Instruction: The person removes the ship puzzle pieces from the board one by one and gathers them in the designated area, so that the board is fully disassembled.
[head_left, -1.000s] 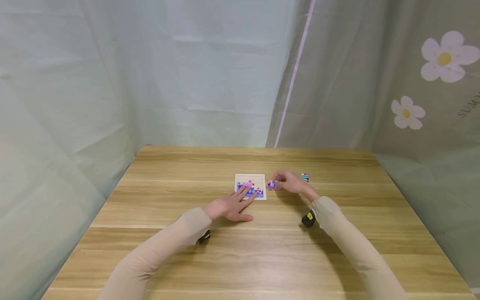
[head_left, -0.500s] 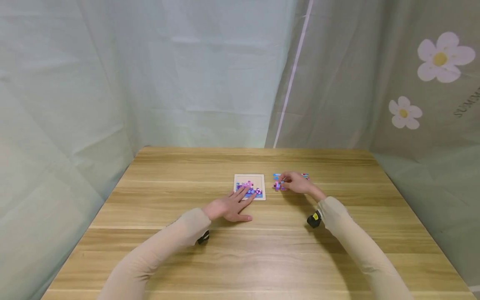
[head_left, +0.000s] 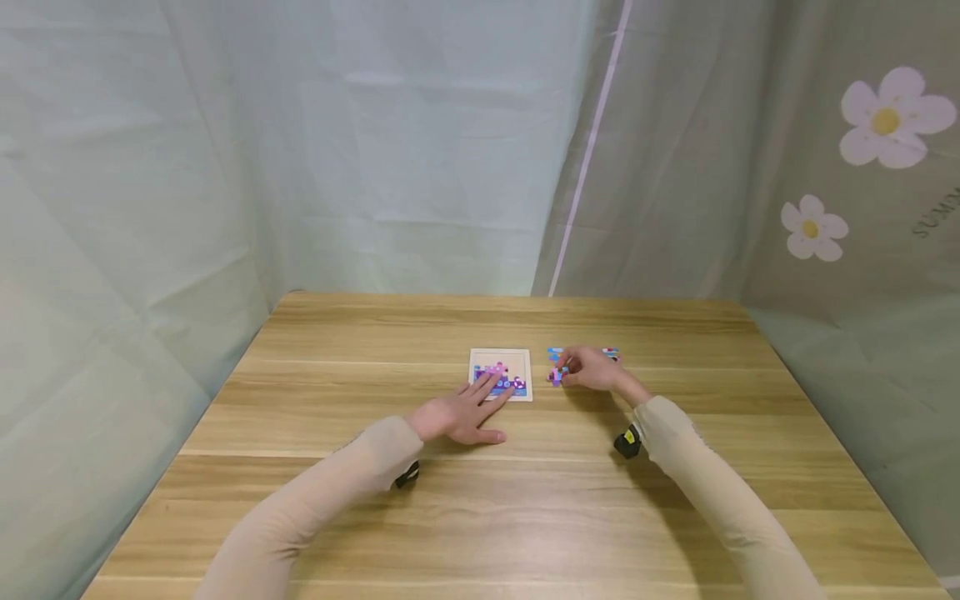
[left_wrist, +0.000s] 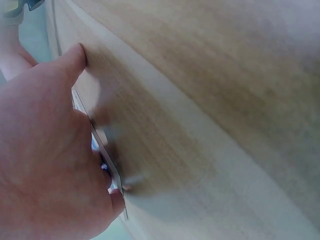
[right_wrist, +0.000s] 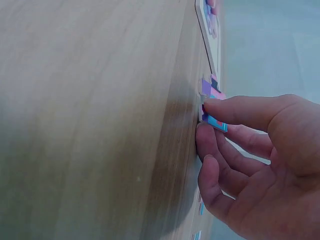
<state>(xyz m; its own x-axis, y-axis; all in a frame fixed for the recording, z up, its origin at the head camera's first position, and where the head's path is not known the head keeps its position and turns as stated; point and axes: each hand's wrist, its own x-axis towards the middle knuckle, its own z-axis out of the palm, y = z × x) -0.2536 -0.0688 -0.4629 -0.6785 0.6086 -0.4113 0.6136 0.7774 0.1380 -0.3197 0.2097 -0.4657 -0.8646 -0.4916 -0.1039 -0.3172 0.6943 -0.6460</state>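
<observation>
My left hand (head_left: 468,414) lies with its fingers spread over the lower left of a square puzzle tray (head_left: 500,350). Pink, purple and blue jigsaw pieces (head_left: 518,384) fill the lower part of that tray, and its upper part shows bare board. Just to the right, my right hand (head_left: 592,368) pinches a purple and pink puzzle piece (head_left: 556,377) between thumb and fingers. In the right wrist view the puzzle piece (right_wrist: 218,122) stands close to the wooden surface, its middle hidden by the thumb. The left wrist view shows the tray's edge (left_wrist: 116,172) under the left fingers.
Blue-striped pieces (head_left: 554,351) lie behind the right hand, and another multicoloured piece (head_left: 611,351) is partly hidden beyond it. The wooden table (head_left: 480,517) reaches back to a hanging pale curtain (head_left: 412,150).
My right hand has drawn the puzzle piece rightward from beside the tray, then slightly nearer me, uncovering the blue-striped pieces behind. The left hand stays on the tray.
</observation>
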